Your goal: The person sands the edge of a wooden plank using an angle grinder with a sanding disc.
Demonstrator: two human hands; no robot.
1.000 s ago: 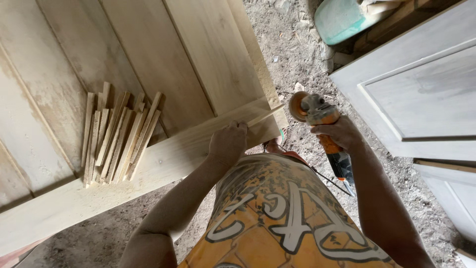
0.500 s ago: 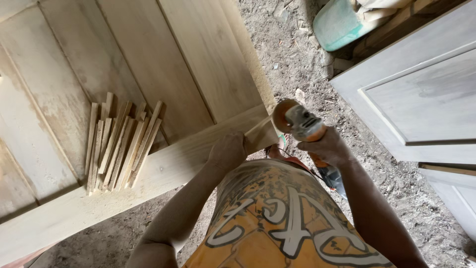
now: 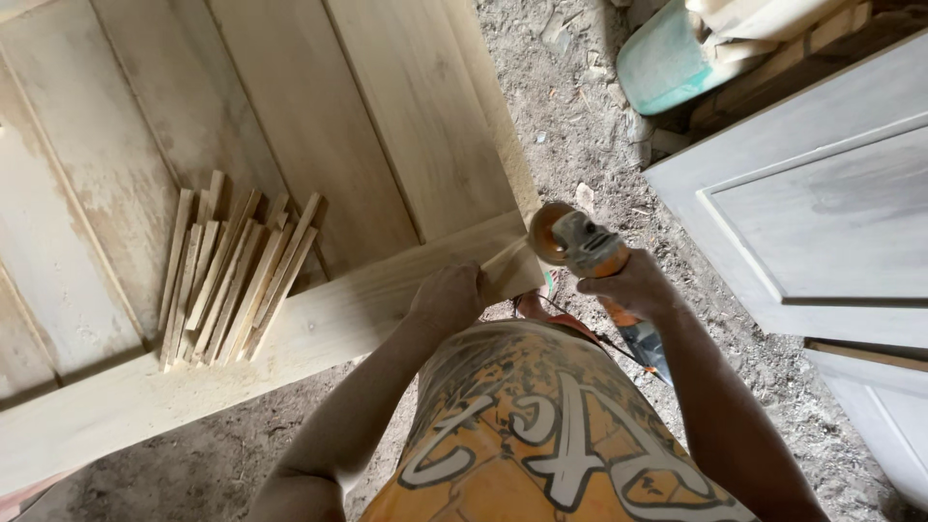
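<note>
Grip: right hand [image 3: 633,287] is wrapped tight around the orange angle grinder [image 3: 594,261]; left hand [image 3: 447,295] is closed on a thin wood strip [image 3: 505,255], pinning it to the corner of the wooden door panel [image 3: 387,145].
Change: a second ago the grinder was held out to the right, clear of the wood; its disc now sits at the strip's free end, so sanding of that tip looks under way.
Near: patterned yellow shirt hides the person's lower arms and the grinder's tail.
Middle: bundle of wood strips [image 3: 232,275] lies on the panel, well apart from the hands.
Far: grey cabinet door [image 3: 822,193] and teal container [image 3: 667,48] are cut off by the frame.
Unclear: whether disc and strip actually touch.
</note>
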